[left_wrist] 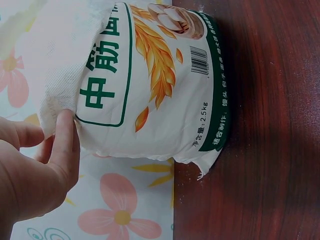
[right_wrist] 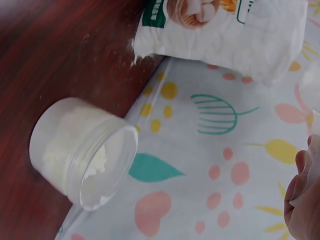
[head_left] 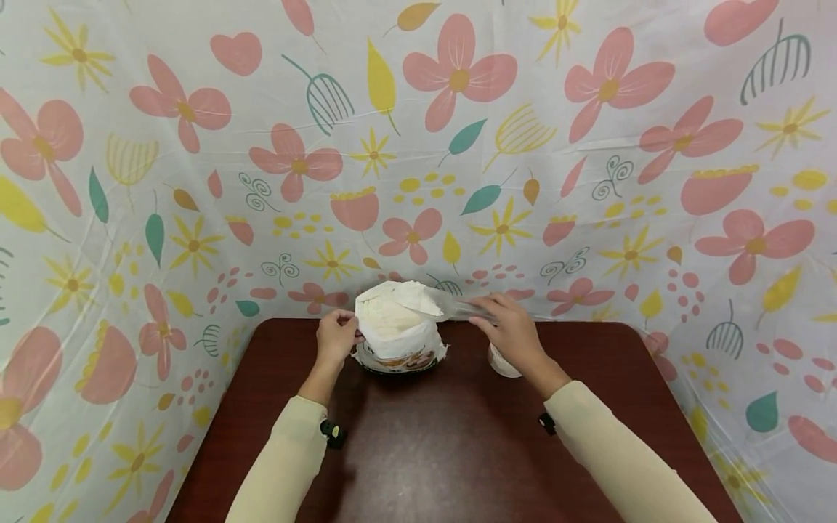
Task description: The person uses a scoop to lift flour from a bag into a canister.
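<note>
A white flour bag (head_left: 400, 346) stands upright at the table's back edge, its mouth folded open and pale flour (head_left: 386, 317) showing inside. My left hand (head_left: 336, 338) pinches the bag's rim on its left side, thumb and fingers on the white cloth (left_wrist: 52, 107). With my right hand (head_left: 515, 333) I grip the handle of a clear plastic scoop (head_left: 451, 306), which is heaped with flour and lies over the right side of the bag's mouth. Beneath my right hand is a clear jar (right_wrist: 80, 150) partly filled with flour. In the right wrist view only part of that hand shows, at the right edge.
The dark reddish-brown table (head_left: 418, 450) carries a dusting of flour beside the bag. Right behind its back edge hangs a white curtain (head_left: 418, 145) with flowers and leaves, and it also covers both sides.
</note>
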Tool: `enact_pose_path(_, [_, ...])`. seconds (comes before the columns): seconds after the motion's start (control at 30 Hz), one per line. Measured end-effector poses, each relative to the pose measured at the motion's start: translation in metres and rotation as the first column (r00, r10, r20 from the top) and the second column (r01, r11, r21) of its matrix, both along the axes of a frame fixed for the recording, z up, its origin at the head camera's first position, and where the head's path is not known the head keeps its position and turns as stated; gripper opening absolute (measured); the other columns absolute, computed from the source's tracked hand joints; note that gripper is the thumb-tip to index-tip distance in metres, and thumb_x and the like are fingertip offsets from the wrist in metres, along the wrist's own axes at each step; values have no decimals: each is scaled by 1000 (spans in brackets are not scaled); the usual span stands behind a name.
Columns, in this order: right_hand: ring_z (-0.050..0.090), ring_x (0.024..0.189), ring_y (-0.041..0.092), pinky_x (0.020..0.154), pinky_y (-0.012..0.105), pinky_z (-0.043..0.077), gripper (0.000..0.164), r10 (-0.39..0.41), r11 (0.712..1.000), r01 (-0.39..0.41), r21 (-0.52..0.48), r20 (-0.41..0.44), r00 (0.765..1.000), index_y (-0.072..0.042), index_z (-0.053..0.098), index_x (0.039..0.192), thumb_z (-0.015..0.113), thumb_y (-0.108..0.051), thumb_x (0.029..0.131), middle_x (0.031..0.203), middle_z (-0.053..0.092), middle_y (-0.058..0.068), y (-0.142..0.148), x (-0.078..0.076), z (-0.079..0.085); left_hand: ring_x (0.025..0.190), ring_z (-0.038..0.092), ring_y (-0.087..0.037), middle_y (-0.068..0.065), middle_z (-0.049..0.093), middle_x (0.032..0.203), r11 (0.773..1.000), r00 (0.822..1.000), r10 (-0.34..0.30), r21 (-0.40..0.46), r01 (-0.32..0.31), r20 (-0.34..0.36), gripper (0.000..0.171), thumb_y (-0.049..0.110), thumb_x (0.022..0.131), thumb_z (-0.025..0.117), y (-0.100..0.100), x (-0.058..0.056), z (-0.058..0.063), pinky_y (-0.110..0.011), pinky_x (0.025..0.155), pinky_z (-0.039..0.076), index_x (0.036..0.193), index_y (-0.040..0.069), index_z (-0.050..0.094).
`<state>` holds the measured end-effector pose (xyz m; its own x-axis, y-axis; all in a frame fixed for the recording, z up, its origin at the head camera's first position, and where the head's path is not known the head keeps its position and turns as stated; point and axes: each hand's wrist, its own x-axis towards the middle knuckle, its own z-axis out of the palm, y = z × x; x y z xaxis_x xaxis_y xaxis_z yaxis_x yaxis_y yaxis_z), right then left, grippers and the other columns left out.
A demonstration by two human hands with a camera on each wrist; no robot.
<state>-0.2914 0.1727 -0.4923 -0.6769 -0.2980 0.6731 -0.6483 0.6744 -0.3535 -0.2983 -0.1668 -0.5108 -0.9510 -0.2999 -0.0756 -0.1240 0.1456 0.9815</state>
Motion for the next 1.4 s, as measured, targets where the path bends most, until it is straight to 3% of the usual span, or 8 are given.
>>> enact_pose_path(0.33, [66,100,28,73,44,58,37,-63,998,63,0,-49,997,-12,78,115,88,-13,80,108,71,8,38,9,0,66,67,-13,-16,63,94,1000,1000,5,-5,-6,-2,19,5,100,58,1,0,0,-57,88,64,113,-7,66])
enact_pose_path(0.63, [62,91,23,71,28,47,40,-94,996,94,1,-88,992,-8,78,113,90,-5,75,104,73,6,78,24,3,67,68,-13,-16,63,94,1000,1000,0,-23,0,-3,19,6,101,58,1,0,-1,-56,87,64,113,-6,66])
enact_pose_path(0.9, [62,90,20,71,22,49,42,-138,988,142,53,-68,988,-11,79,114,90,-6,74,100,70,4,112,38,0,67,69,-13,-16,62,97,1000,1000,-6,-29,6,4,20,8,102,57,0,0,-3,-55,87,65,114,-5,66])
enact_pose_path(1.17, [61,86,20,70,27,43,44,-193,976,197,92,-47,980,-15,79,115,91,-7,74,98,70,3,138,45,-5,68,70,-14,-16,62,99,999,1000,-7,-36,7,17,21,8,102,57,-1,0,-2,-51,85,66,116,-5,66])
enact_pose_path(1.4, [62,90,26,71,33,43,44,-207,968,214,130,-70,976,-11,78,113,92,-9,72,101,72,8,156,47,-8,70,71,-16,-16,61,98,1000,1000,-12,-27,12,18,21,8,101,58,-2,0,-1,-54,88,65,116,-5,66])
